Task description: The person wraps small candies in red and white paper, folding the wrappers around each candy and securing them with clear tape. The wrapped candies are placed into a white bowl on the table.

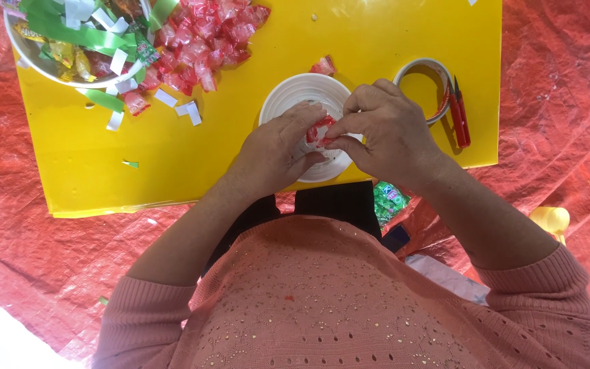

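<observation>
One cam only, head-mounted, looking almost straight down over the wearer's chest; pink sweater (322, 301) fills the bottom of frame. Close range, approx arm's length: left hand (274, 154) & right hand (387, 133) sit mid-frame. Yellow board (240, 171) spans the top half, red tarp (561, 123) at both sides. Top edge crops the bowl (32, 58). No 2nd view, so no overlap.

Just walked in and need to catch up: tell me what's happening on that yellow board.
A person in a pink sweater holds a small red wrapped candy between the left hand and right hand, over a white round dish on the yellow board. A pile of red candies and a bowl of mixed sweets and paper strips lie farther away. A tape roll and red snips sit to the right.
</observation>
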